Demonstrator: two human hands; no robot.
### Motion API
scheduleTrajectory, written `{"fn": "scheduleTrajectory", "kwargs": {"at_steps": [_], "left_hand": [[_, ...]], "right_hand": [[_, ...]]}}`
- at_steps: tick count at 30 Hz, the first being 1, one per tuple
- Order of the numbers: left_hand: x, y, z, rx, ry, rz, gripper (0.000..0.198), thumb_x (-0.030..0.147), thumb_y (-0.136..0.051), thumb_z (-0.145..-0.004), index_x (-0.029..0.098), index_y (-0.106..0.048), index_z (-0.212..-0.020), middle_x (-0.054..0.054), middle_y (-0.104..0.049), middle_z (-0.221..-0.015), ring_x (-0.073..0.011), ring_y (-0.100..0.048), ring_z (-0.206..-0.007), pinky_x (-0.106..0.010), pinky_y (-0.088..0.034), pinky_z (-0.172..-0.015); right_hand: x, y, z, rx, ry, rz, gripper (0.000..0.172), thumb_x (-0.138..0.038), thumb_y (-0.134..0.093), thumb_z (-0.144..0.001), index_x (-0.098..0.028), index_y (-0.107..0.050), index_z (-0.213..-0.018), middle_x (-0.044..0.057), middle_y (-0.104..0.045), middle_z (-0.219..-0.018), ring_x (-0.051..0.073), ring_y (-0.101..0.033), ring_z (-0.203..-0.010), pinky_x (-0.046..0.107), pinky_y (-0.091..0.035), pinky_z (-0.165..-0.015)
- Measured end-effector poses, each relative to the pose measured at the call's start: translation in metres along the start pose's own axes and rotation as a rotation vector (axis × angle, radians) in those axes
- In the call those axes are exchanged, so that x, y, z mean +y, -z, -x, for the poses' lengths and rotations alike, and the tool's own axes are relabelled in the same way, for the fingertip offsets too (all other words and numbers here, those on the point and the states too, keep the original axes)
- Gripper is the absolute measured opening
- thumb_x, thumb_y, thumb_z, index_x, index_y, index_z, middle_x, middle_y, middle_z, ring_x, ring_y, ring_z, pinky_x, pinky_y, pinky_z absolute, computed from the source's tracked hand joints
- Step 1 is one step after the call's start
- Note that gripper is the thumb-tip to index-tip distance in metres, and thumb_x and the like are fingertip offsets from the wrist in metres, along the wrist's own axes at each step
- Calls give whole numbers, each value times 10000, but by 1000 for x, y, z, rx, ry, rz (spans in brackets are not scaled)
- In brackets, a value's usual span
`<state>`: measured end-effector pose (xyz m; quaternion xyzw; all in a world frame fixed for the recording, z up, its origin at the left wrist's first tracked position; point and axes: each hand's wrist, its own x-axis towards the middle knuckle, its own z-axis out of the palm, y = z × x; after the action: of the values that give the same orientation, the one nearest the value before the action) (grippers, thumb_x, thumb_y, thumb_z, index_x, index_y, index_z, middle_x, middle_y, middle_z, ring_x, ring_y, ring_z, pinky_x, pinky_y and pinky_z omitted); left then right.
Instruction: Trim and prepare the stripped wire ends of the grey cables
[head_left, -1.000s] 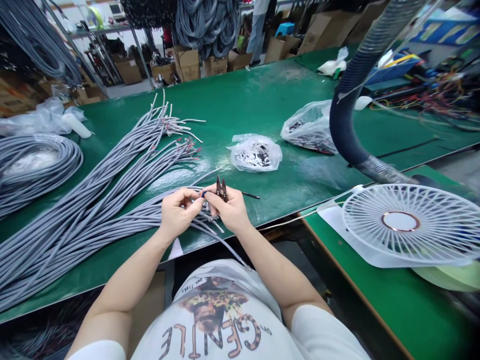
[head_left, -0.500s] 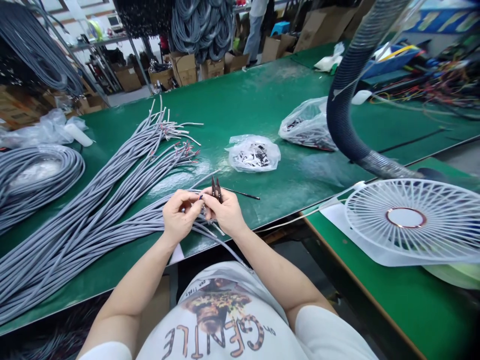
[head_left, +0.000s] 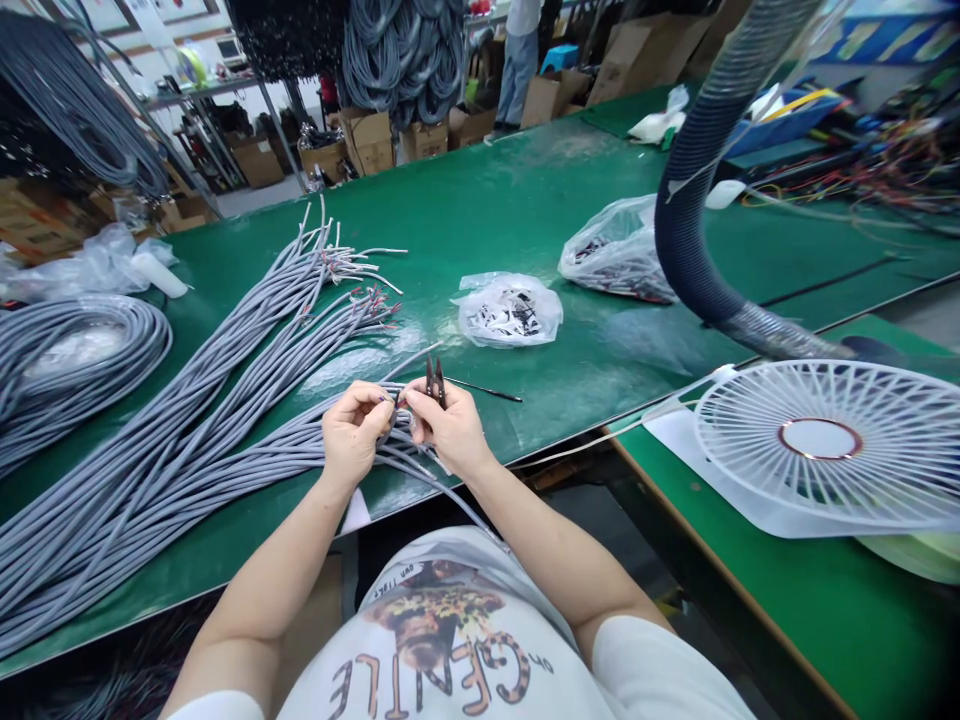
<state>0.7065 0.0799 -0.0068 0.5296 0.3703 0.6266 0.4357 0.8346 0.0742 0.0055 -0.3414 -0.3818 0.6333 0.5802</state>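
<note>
My left hand [head_left: 352, 432] is closed, thumb and forefinger pinched around the end of a grey cable. My right hand [head_left: 448, 428] faces it, fingers curled around small dark snips [head_left: 435, 380] whose blades point away from me. Its thumb and forefinger meet close to the cable end, where thin wires show; details there are too small to make out. Beneath both hands run the grey cables [head_left: 247, 458], lying in long bundles across the green table [head_left: 480, 220]. A thin black rod [head_left: 487, 390] lies just beyond my right hand.
A clear bag of small black and white parts [head_left: 510, 310] lies ahead, and a fuller bag [head_left: 619, 250] behind it. On the right are a flexible black duct [head_left: 686, 220] and a white fan [head_left: 817, 440]. Coiled cable [head_left: 82, 370] lies at left. A person [head_left: 517, 65] stands far back.
My left hand has shifted slightly left, opening a small gap between the two hands. The snips remain in my right hand.
</note>
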Motion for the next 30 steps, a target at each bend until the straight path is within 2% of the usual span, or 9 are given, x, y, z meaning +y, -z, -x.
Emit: {"fn": "scheduleTrajectory", "kwargs": {"at_steps": [5,8,10,13,17,20,23,26,30], "left_hand": [[10,6,-1,-150,-249,-206,49,178,-660,-737,163,-623,-709,-9,-563,-716,-101,-520,-636,-223,-420,-561],[15,14,-3,-300,-288,-251,14,181,-652,-736,169,-652,-728,-18,-558,-701,-125,-509,-667,-258,-420,-603],[18,18,-3,-376,-231,-200,75,224,-617,-772,170,-667,-759,-19,-542,-680,-130,-496,-641,-266,-407,-583],[23,18,-6,-390,-127,-173,190,261,-559,-830,163,-657,-700,-6,-501,-603,-114,-458,-568,-260,-377,-544],[35,12,-10,-389,-46,-302,226,229,-685,-740,156,-564,-564,11,-493,-586,-98,-450,-569,-242,-365,-550],[41,10,-13,-419,16,-354,223,216,-710,-706,154,-532,-586,13,-499,-640,-97,-468,-617,-233,-391,-586],[37,13,-13,-430,150,-311,202,233,-706,-703,160,-517,-704,19,-517,-684,-95,-496,-631,-216,-414,-574],[26,17,-9,-497,300,-166,226,299,-646,-775,170,-498,-885,19,-577,-663,-95,-536,-580,-202,-415,-527],[14,19,0,-485,281,-45,462,334,-616,-805,164,-415,-1185,39,-600,-565,-89,-543,-480,-197,-438,-506]], "right_hand": [[-1,3,0,-60,26,95,214,-367,-651,-759,-159,-598,-763,-74,-501,-435,56,-439,-333,173,-319,-359],[-3,4,2,-103,45,139,227,-383,-635,-780,-162,-593,-751,-76,-485,-437,47,-418,-332,172,-305,-362],[-4,3,3,-117,68,156,226,-383,-627,-790,-162,-593,-754,-75,-486,-453,41,-407,-336,173,-303,-370],[-6,2,6,-122,97,201,220,-372,-616,-800,-161,-593,-743,-78,-467,-450,40,-396,-340,178,-309,-388],[-6,1,7,-118,137,257,212,-362,-592,-816,-161,-586,-748,-84,-439,-452,43,-383,-344,187,-308,-402],[-7,3,8,-96,219,342,192,-334,-583,-824,-157,-591,-750,-56,-502,-533,53,-426,-417,193,-340,-447],[-11,3,10,-82,315,426,162,-296,-569,-832,-160,-603,-752,-17,-583,-657,84,-510,-563,207,-409,-559],[-15,1,12,-125,276,429,158,-304,-549,-843,-171,-598,-773,-17,-591,-647,103,-546,-565,226,-439,-582],[-14,1,9,-136,185,345,174,-337,-585,-807,-179,-576,-736,-30,-562,-600,91,-512,-510,216,-425,-524]]}}
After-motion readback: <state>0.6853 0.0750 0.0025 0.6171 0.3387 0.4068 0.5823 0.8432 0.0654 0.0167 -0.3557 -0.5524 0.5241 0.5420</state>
